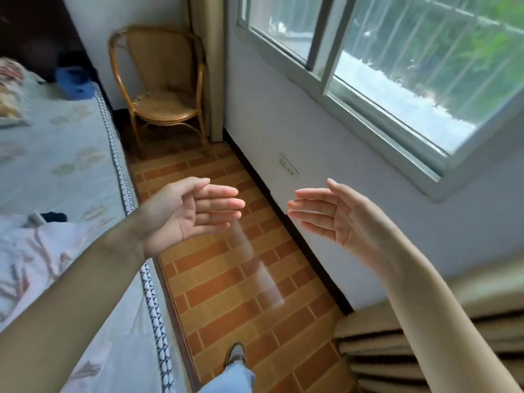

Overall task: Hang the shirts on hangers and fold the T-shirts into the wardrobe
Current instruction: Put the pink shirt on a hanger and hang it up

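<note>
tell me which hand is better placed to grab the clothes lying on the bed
Left. The left hand hovers open at the bed's edge, close to the printed white garment. The right hand, also open, is over by the window wall.

We see the bed (65, 165) on the left, the window (397, 61) on the right, floor (241, 279) between them, and a chair (161, 89) in the far corner.

Rattan chair (167, 92) in the corner — orange tiled floor (241, 293), bed (65, 154) left, daylit window (397, 66) right.
</note>
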A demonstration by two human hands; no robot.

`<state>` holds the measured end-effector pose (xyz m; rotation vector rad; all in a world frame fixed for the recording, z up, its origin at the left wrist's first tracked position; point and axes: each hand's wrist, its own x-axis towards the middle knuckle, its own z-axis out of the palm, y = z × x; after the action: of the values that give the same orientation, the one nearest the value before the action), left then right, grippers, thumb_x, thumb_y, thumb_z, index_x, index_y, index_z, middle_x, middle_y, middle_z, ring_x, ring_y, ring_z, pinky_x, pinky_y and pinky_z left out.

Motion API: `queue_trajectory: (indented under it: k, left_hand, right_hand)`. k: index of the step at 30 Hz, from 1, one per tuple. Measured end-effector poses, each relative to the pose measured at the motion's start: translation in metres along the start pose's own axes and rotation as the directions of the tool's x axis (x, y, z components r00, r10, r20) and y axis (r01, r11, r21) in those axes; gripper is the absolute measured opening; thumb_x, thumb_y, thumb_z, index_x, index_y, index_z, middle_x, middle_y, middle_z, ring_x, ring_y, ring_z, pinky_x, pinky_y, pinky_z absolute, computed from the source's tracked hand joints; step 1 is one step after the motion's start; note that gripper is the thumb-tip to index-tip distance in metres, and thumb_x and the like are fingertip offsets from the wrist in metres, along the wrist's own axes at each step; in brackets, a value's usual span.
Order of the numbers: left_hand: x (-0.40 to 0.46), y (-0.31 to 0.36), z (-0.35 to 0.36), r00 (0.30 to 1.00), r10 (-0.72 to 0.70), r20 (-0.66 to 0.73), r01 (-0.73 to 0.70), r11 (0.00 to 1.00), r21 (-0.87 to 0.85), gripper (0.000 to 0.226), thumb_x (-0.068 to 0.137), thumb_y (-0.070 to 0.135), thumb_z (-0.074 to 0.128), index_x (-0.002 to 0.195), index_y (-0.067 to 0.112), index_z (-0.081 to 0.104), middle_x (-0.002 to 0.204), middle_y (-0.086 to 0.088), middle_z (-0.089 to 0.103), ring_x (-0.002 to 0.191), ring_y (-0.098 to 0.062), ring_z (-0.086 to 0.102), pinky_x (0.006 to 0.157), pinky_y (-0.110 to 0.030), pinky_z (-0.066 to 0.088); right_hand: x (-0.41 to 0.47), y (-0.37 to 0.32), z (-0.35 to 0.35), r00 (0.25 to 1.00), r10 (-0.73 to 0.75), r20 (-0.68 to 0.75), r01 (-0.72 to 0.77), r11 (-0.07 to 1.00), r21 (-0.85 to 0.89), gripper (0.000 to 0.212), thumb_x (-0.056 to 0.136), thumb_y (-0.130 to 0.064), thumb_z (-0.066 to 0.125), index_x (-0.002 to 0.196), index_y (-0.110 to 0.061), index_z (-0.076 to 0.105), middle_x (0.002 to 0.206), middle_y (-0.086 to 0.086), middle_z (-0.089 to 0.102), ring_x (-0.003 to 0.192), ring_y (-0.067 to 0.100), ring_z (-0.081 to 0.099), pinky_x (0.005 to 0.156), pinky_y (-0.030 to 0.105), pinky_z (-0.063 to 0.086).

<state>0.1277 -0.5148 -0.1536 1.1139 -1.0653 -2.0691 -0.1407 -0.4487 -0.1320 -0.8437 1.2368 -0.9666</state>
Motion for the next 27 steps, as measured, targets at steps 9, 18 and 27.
queue_trajectory:
  k: [9,18,27]
  left_hand:
    - [0.018,0.039,-0.075,0.976,0.052,-0.213,-0.082,0.988,-0.134,0.048,0.101,0.031,0.033,0.118,0.002,0.067,0.12,-0.019,0.067,0.112,-0.032,0.066,0.093,-0.04,0.053]
    - [0.025,0.044,-0.138,0.862,0.02,-0.507,-0.195,0.935,-0.295,0.043,0.084,0.033,0.047,0.099,0.007,0.077,0.118,-0.019,0.069,0.107,-0.03,0.068,0.089,-0.038,0.056]
    - [0.071,0.1,-0.173,0.689,0.046,-0.723,-0.372,0.879,-0.299,0.043,0.089,0.033,0.043,0.103,0.008,0.075,0.119,-0.016,0.069,0.109,-0.029,0.068,0.088,-0.037,0.057]
  right_hand:
    - [0.133,-0.039,0.043,0.958,0.048,0.284,-0.034,0.998,-0.053,0.047,0.104,-0.036,0.032,0.118,-0.009,0.067,0.117,0.011,0.071,0.113,0.024,0.067,0.097,0.034,0.052]
    - [0.27,-0.052,0.108,0.815,0.205,0.541,-0.107,0.972,-0.207,0.049,0.104,-0.038,0.031,0.124,-0.006,0.062,0.119,0.012,0.07,0.114,0.025,0.066,0.103,0.039,0.05]
    - [0.406,-0.124,0.16,0.672,0.29,0.682,-0.099,0.947,-0.305,0.047,0.104,-0.036,0.03,0.113,-0.008,0.067,0.112,0.012,0.073,0.108,0.024,0.069,0.096,0.034,0.053]
